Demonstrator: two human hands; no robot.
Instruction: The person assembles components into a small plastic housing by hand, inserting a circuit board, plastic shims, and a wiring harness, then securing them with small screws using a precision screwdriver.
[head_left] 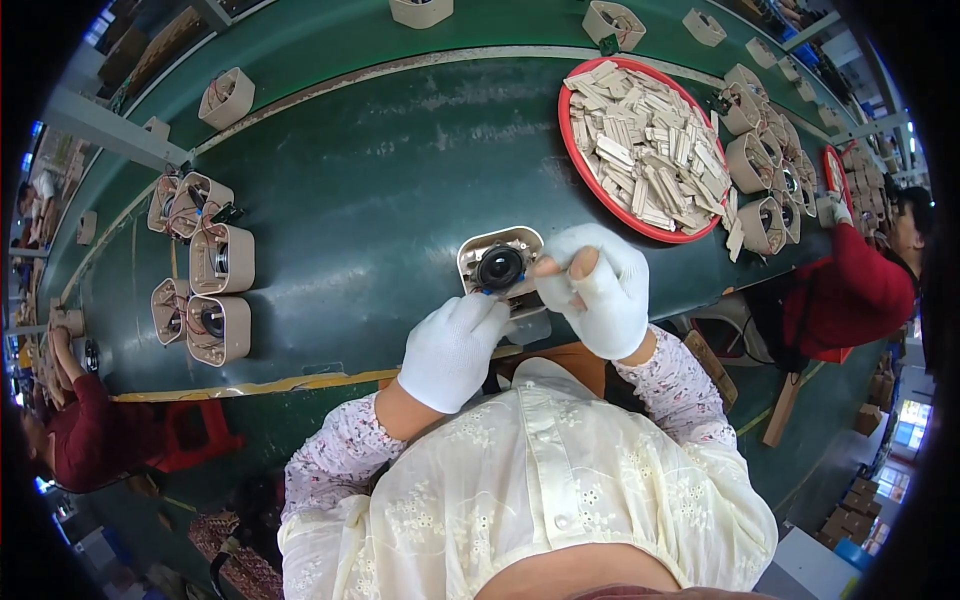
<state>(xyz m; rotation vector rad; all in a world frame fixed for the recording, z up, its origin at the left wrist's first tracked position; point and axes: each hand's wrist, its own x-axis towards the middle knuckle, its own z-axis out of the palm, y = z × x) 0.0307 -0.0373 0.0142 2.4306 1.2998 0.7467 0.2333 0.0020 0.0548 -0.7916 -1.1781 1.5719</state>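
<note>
At the near edge of the desk (pixel 380 190), directly in front of the person, a beige speaker shell (pixel 497 262) sits open side up with its round black speaker (pixel 499 267) showing. The left hand (pixel 453 348), in a white glove, rests against the shell's near left corner with fingers closed around the rim, steadying it. The right hand (pixel 597 287), also gloved, has thumb and forefinger pinched together at the shell's right edge; what they pinch is too small to tell. Red and blue wires appear at the lower rim of the speaker.

Judgement: the work goes best with the shell held flat and still by the left hand while the right works at the edge, keeping the wires clear of the black cone.

Further shells (pixel 220 300) stand at the left edge of the desk. A red tray (pixel 577 150) of small beige pieces lies toward the far right, well apart.
</note>
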